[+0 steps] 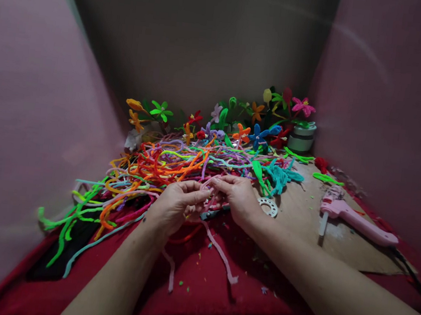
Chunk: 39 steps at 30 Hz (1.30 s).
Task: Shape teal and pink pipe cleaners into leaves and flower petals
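Note:
Between my two hands is a pale pink pipe cleaner point(220, 251), bent into a small loop at the fingertips. One of its ends hangs down over the red cloth. My left hand point(179, 202) pinches the loop from the left, thumb and fingers closed. From the right, my right hand point(238, 195) pinches the same pink stem near its top. Just beyond the hands lies a tangled heap of coloured pipe cleaners point(172, 161). Near my right wrist is a white ring with holes point(267, 207). A dark tool lies partly hidden below my fingers.
A pink glue gun point(358, 220) rests on a cardboard sheet point(292, 239) at the right, its cord running off right. Pipe-cleaner flowers point(258, 135) and a pale pot point(302, 137) stand at the back. A dark flat object point(72, 253) lies at the left on the red cloth point(105, 297).

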Each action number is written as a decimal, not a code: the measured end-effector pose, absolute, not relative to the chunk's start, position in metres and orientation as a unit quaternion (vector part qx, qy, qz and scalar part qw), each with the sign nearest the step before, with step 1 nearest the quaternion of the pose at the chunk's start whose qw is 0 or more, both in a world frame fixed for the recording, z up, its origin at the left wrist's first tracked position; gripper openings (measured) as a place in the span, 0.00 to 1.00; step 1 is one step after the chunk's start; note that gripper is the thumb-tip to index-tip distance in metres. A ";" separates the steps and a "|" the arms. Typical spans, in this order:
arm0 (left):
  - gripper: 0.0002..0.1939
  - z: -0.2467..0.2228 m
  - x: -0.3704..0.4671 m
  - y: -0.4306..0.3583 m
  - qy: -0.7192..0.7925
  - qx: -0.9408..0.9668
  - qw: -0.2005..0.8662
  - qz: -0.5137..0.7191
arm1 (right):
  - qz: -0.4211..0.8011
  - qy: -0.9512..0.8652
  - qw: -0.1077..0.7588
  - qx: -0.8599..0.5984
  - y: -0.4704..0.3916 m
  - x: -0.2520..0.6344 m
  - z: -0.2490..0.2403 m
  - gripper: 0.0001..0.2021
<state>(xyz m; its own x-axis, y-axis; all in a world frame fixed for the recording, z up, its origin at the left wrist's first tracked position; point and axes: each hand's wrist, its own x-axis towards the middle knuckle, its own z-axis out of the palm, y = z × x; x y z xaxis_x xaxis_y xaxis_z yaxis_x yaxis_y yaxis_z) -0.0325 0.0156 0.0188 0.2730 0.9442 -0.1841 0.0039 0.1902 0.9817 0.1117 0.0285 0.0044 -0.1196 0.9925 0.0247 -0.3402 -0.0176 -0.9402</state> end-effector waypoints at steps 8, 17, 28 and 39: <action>0.11 0.021 -0.021 0.004 0.481 0.563 0.489 0.461 | 0.615 -0.474 0.520 -0.356 0.028 0.110 -0.002 0.09; 0.04 0.006 -0.021 0.002 0.403 0.810 -0.086 0.419 | 0.636 -0.468 0.512 -0.338 0.028 0.110 0.000 0.06; 0.07 0.007 -0.019 0.000 0.455 0.820 -0.096 0.333 | 0.668 -0.452 0.501 -0.313 0.029 0.112 0.000 0.08; 0.07 0.017 -0.025 0.006 0.465 0.704 0.369 0.390 | 0.719 -0.399 0.468 -0.325 0.031 0.114 0.001 0.07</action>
